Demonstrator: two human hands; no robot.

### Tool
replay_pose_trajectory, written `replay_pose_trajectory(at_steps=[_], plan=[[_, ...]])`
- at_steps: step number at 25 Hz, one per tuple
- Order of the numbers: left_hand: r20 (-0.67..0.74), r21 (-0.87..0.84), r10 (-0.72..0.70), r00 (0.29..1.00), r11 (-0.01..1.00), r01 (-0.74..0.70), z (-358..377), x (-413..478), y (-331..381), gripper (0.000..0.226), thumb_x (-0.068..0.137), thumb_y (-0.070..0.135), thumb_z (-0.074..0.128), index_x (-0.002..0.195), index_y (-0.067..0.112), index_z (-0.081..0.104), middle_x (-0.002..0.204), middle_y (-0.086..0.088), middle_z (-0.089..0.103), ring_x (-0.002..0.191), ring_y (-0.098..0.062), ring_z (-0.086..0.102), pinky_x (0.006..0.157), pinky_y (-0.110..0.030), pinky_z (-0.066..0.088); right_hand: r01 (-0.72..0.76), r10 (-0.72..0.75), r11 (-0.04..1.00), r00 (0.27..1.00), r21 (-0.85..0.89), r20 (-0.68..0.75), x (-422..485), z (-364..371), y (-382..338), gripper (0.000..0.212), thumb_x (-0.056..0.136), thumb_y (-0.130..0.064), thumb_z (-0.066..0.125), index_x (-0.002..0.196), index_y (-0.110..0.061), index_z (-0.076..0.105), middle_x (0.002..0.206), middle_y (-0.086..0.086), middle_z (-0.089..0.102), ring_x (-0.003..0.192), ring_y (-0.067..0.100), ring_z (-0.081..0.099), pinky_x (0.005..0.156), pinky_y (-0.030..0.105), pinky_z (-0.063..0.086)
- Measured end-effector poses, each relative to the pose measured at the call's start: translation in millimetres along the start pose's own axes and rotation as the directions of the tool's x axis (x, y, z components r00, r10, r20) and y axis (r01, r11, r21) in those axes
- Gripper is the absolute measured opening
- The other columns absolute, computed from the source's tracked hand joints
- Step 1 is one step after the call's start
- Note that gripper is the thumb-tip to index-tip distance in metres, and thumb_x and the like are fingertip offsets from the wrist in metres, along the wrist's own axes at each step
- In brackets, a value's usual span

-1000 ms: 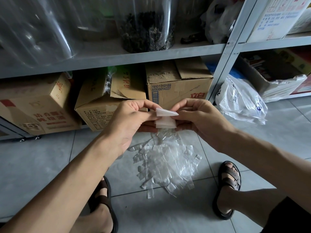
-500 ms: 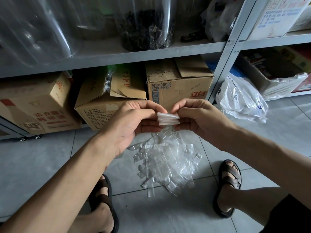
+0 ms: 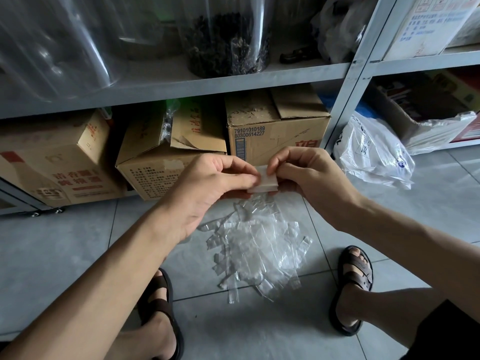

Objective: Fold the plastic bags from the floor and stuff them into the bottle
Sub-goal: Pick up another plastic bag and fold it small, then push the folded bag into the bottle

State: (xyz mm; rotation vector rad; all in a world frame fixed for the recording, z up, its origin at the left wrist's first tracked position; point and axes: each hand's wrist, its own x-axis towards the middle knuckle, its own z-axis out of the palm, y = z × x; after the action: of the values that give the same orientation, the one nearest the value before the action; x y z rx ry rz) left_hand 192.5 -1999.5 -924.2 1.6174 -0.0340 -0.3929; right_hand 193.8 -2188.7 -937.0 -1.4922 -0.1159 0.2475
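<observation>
I observe a grey metal shelf unit (image 3: 233, 87) across the top of the view. On it stand a large clear container (image 3: 52, 42), contents not discernible, and a clear jar (image 3: 228, 40) filled partway with dark, dried-looking material. Below sit cardboard boxes; the taped box (image 3: 272, 133) is closed, and the open box (image 3: 166, 162) shows crinkled clear plastic between its flaps. On the grey tile floor (image 3: 65, 242), between my sandalled feet, lies a loose pile of plastic bags (image 3: 259, 245): small, clear, oblong, overlapping at mixed angles. Above the pile, the left hand (image 3: 207, 188) and right hand (image 3: 311, 175) are brought together, each pinching one folded bag (image 3: 267, 181) between thumb and fingers. It reads as a small, whitish, layered rectangle. Fingers cover its ends, so its long axis appears to run hand to hand.
</observation>
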Motion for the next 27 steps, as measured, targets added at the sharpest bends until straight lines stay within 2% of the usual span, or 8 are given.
replay_pose_trajectory(at_steps=[2,5,11,15,18,21,24,27], plan=[[-0.032,0.099,0.047,0.998,0.994,-0.043,-1.5,0.2,-1.2,0.013,0.078,-0.001,0.077,0.083,0.011,0.077,0.082,-0.007,0.076,0.075,-0.009,0.068,0.069,-0.016,0.053,-0.042,0.042,0.999,0.998,0.024,0.038,0.6,-0.6,0.3,0.019,0.094,0.006,0.053,0.081,-0.001,0.064,0.073,0.010,0.067,0.067,0.017,0.066,0.062,0.023,0.055],[-0.056,0.182,0.095,0.994,0.980,-0.084,-5.9,2.3,-2.1,0.019,0.076,-0.001,0.079,0.081,0.017,0.078,0.081,-0.005,0.077,0.075,-0.008,0.068,0.070,-0.015,0.052,-0.013,0.021,0.996,0.996,-0.088,0.091,-0.5,-0.7,2.4,0.004,0.088,0.004,0.065,0.086,0.001,0.066,0.078,0.012,0.069,0.069,0.020,0.068,0.067,0.024,0.056],[-0.065,0.219,0.111,0.992,0.971,-0.094,-9.4,2.8,-2.4,0.020,0.077,-0.003,0.078,0.083,0.016,0.078,0.082,-0.010,0.076,0.071,-0.011,0.066,0.065,-0.019,0.052,0.025,-0.017,0.989,0.998,-0.143,0.060,4.2,0.2,5.2,0.013,0.079,0.008,0.072,0.089,0.002,0.066,0.082,0.016,0.072,0.071,0.023,0.070,0.073,0.027,0.060],[-0.115,0.265,0.138,0.984,0.959,-0.104,-23.0,3.2,-4.1,0.020,0.076,0.003,0.081,0.081,0.022,0.079,0.082,-0.005,0.077,0.082,-0.019,0.071,0.085,-0.035,0.056,0.040,-0.031,0.988,0.998,-0.151,0.059,14.6,12.3,6.2,0.015,0.079,0.011,0.073,0.087,0.000,0.067,0.080,0.019,0.068,0.067,0.019,0.069,0.071,0.025,0.059],[-0.133,0.268,0.144,0.981,0.958,-0.104,-33.9,0.0,-7.2,0.020,0.074,0.002,0.082,0.082,0.019,0.079,0.082,-0.009,0.077,0.083,-0.026,0.073,0.087,-0.037,0.056,0.041,-0.026,0.982,0.996,-0.186,0.081,20.9,24.2,7.9,0.015,0.078,0.008,0.075,0.085,-0.004,0.068,0.081,0.025,0.068,0.069,0.021,0.068,0.075,0.032,0.059],[-0.094,0.302,0.153,0.984,0.946,-0.119,-49.3,-5.9,-15.2,0.019,0.073,0.002,0.083,0.084,0.016,0.079,0.081,-0.007,0.077,0.073,-0.019,0.070,0.078,-0.031,0.057,0.056,-0.010,0.950,0.989,-0.306,0.150,26.3,35.1,12.9,0.019,0.072,0.005,0.081,0.081,-0.008,0.071,0.080,0.013,0.071,0.072,0.018,0.065,0.075,0.035,0.056],[-0.024,0.446,0.184,0.983,0.882,-0.154,-66.7,-8.7,-25.5,0.021,0.073,0.007,0.086,0.087,0.022,0.080,0.082,0.003,0.077,0.079,-0.022,0.073,0.080,-0.037,0.059,0.045,0.045,0.921,0.974,-0.386,0.220,30.3,48.2,18.4,0.020,0.070,0.003,0.084,0.077,-0.013,0.074,0.078,0.004,0.070,0.071,0.012,0.062,0.072,0.028,0.053],[-0.015,0.472,0.201,0.979,0.865,-0.171,-85.3,-3.4,-28.0,0.022,0.071,0.009,0.087,0.087,0.022,0.080,0.082,0.005,0.077,0.080,-0.013,0.072,0.079,-0.035,0.056,0.031,0.084,0.910,0.963,-0.413,0.257,43.0,65.6,15.9,0.017,0.071,0.003,0.083,0.077,-0.010,0.074,0.072,-0.001,0.068,0.066,0.009,0.060,0.064,0.019,0.050]])
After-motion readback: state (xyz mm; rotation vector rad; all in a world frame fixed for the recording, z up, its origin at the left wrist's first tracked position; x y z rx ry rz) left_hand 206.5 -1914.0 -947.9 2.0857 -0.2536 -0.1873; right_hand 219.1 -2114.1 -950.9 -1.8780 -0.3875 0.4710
